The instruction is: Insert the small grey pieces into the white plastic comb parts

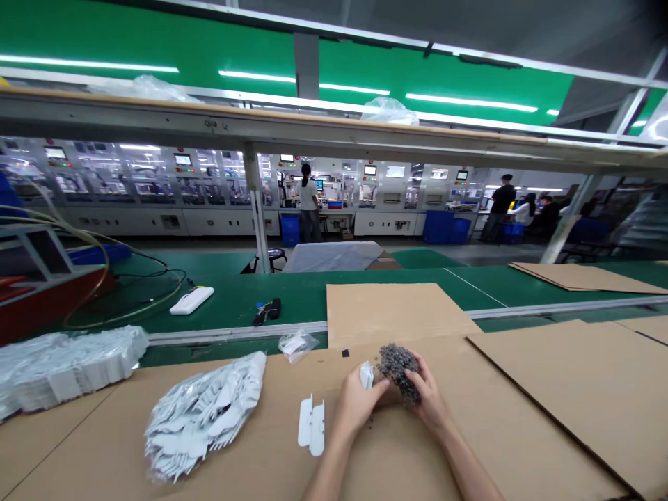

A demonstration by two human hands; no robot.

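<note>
My left hand is closed around a few small white plastic pieces, whose ends show above the fingers. The fingers of my right hand grip the side of a clump of tiny dark grey parts; whether a clear bag surrounds it I cannot tell. My left thumb reaches close to the clump's lower edge. Two flat white plastic plates lie side by side on the cardboard, left of my left forearm. Farther left rests a clear bag full of similar white pieces.
Stacked white parts in plastic lie at far left. A small clear bag, keys and a white device are beyond. Cardboard sheets cover the right side. A shelf beam crosses overhead; people stand in the background.
</note>
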